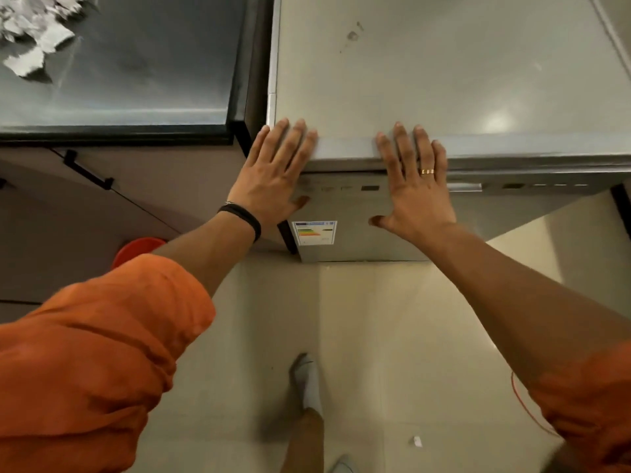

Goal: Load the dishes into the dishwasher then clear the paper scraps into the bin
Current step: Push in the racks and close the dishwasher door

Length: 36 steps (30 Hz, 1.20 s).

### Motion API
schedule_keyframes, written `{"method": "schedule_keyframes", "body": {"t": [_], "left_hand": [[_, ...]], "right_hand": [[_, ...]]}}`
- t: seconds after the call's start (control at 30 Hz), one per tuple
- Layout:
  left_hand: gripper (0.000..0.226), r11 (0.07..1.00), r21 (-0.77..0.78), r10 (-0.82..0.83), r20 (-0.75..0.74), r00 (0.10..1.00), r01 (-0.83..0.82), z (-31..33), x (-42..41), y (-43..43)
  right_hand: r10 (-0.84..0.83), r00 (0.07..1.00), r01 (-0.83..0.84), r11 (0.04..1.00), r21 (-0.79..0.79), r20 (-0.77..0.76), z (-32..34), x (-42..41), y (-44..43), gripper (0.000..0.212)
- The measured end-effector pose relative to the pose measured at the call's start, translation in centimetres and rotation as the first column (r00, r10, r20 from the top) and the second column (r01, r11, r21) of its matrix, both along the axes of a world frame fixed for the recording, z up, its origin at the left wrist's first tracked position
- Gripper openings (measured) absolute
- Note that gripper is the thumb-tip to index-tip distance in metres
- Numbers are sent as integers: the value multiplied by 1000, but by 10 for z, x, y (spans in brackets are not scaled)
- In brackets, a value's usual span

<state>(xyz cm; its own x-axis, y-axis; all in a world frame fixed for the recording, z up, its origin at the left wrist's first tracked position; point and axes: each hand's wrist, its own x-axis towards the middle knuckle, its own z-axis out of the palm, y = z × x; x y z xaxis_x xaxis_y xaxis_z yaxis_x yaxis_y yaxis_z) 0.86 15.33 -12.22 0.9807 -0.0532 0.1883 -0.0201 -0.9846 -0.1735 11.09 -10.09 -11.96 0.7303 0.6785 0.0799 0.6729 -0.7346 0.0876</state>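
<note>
Dishwasher (345, 203) at centre frame, seen from above, door shut. Grey top panel fills the upper right.

Left hand (273, 175): flat against the upper front of the door, near its left corner. Its fingers (290, 138) are straight and slightly apart, with the tips lying over the front edge of the top panel. They grip nothing. Black wristband (242, 216) on the wrist.

Right hand (415, 186): flat on the same edge, to the right of the left hand and apart from it. Its fingers (403, 145) are straight and spread, also over the lip. Nothing is held. Gold ring (427, 171) on one finger.

Energy label (316, 232) on the door front, below and between the two hands.

Paper scraps (30, 39): a loose white heap in the upper left corner of the frame, on the dark counter (136, 63), well apart from both hands.

Red round container (136, 249) at mid left, low against the cabinets and partly hidden by the orange sleeve (95, 353). Cannot tell what it is.

Black cabinet handle (87, 172) below the counter edge.

Floor (375, 336): pale tiles. A foot (309, 384) in a light sock is at lower centre. One small white scrap (417, 441) lies at lower right.
</note>
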Motion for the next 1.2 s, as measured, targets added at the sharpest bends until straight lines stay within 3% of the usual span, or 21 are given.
{"method": "schedule_keyframes", "body": {"t": [0.2, 0.7, 0.93, 1.2], "left_hand": [[95, 1000, -13, -8, 75, 997, 9, -6, 2, 0], [90, 998, 55, 10, 149, 989, -18, -12, 4, -4], [109, 1000, -16, -12, 75, 997, 13, -6, 2, -1], [127, 999, 38, 25, 48, 999, -26, -4, 1, -6]], "right_hand": [[-11, 998, 10, 1000, 21, 56, -4, -1, 5, 143], [-17, 994, 12, 999, 47, 109, -9, 0, 5, 138], [-25, 995, 22, 999, 32, 99, -6, -1, 5, 141], [-21, 994, 17, 999, 35, 103, -8, 0, 4, 142]]}}
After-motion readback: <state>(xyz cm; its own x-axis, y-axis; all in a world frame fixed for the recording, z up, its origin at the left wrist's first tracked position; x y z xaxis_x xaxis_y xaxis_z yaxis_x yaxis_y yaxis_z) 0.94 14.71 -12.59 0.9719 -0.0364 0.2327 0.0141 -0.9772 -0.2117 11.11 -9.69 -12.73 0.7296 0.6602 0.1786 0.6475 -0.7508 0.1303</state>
